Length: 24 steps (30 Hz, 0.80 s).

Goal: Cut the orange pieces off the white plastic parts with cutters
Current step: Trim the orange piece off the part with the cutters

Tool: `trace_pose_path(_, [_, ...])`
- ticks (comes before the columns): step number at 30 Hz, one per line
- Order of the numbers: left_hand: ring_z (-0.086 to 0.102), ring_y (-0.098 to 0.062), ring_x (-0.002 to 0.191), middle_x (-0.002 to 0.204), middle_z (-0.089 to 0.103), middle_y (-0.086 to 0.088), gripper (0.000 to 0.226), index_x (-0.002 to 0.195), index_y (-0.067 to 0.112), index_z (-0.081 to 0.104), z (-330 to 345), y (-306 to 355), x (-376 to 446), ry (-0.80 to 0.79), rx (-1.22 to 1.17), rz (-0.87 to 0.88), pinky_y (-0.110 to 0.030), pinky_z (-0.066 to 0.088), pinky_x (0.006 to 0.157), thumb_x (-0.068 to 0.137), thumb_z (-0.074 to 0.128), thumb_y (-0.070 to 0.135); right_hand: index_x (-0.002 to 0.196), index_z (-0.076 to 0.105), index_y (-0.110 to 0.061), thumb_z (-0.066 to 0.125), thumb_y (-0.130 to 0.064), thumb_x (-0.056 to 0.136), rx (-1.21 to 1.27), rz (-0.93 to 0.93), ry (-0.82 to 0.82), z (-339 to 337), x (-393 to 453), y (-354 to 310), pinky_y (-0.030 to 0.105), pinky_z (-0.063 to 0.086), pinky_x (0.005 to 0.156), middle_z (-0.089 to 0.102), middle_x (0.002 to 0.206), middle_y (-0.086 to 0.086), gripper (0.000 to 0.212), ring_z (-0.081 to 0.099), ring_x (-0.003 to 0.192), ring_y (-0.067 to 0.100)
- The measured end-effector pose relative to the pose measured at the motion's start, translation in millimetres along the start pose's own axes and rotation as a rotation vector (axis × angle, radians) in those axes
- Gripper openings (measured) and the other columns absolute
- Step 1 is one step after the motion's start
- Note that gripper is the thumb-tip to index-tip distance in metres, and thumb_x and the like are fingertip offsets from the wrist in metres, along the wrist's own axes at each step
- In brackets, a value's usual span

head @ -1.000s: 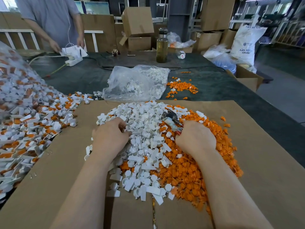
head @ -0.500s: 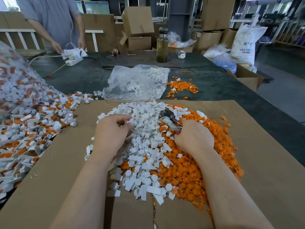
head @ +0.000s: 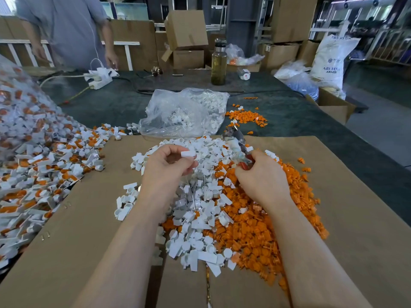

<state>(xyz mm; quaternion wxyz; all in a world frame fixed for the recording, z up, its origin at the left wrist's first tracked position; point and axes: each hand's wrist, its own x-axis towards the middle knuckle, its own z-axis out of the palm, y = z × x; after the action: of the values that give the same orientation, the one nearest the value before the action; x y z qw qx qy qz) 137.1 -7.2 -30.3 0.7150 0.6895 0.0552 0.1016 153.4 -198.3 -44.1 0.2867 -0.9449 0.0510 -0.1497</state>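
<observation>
My left hand is raised over a heap of white plastic parts and pinches one white part between thumb and fingertips. My right hand grips the red handles of the cutters, whose grey jaws point up and away from me, blurred by motion. A heap of cut orange pieces lies under and to the right of that hand. At the far left spreads a big pile of white parts with orange pieces attached.
Everything lies on flat brown cardboard over a dark table. A clear bag of white parts sits beyond the heaps, with scattered orange bits beside it. A bottle, a power strip and a standing person are at the far end.
My left hand has lifted off the white heap with one white part pinched in it. My right hand has raised the cutters, tilting the jaws up and away.
</observation>
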Motion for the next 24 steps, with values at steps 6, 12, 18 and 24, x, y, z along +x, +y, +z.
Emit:
trace_pose_path(6, [0.074,-0.01,0.081,0.086,0.077,0.001,0.024,0.094,0.023,0.074,10.4,0.3,-6.7,-0.069,0.044,0.048,-0.019,0.058,0.075,0.089,0.066,0.001,0.095,0.059,-0.02,0.058,-0.029,0.087,0.283,0.011,-0.008,-1.4,0.7,-1.5,0.029,0.039,0.055,0.059,0.076,-0.006,0.012,0.056,0.066,0.015])
trace_pose_path(12, [0.076,-0.018,0.081,0.09,0.077,-0.01,0.018,0.095,0.014,0.067,15.9,2.9,-9.4,-0.072,-0.028,-0.005,-0.031,0.059,0.077,0.088,0.067,-0.002,0.084,0.065,-0.019,0.067,-0.031,0.086,0.512,0.027,-0.012,-5.5,0.5,-2.7,0.025,0.034,0.049,0.049,0.055,-0.011,0.012,0.044,0.044,0.001])
trace_pose_path(18, [0.063,-0.005,0.068,0.076,0.071,0.007,0.016,0.085,0.027,0.073,17.4,1.4,-10.5,-0.024,0.078,0.033,-0.017,0.054,0.069,0.079,0.081,0.015,0.084,0.067,-0.017,0.075,-0.035,0.081,0.551,0.029,-0.013,-7.1,-0.3,-3.9,0.022,0.042,0.055,0.057,0.063,-0.012,0.02,0.051,0.055,0.0])
trace_pose_path(24, [0.063,-0.007,0.062,0.079,0.07,0.001,0.015,0.083,0.026,0.072,19.3,-0.2,-11.0,-0.011,0.07,0.034,-0.017,0.055,0.064,0.079,0.081,0.015,0.088,0.068,-0.021,0.079,-0.033,0.079,0.615,0.042,-0.035,-7.0,-0.7,-5.3,0.014,0.041,0.056,0.063,0.072,-0.012,0.018,0.055,0.06,-0.008])
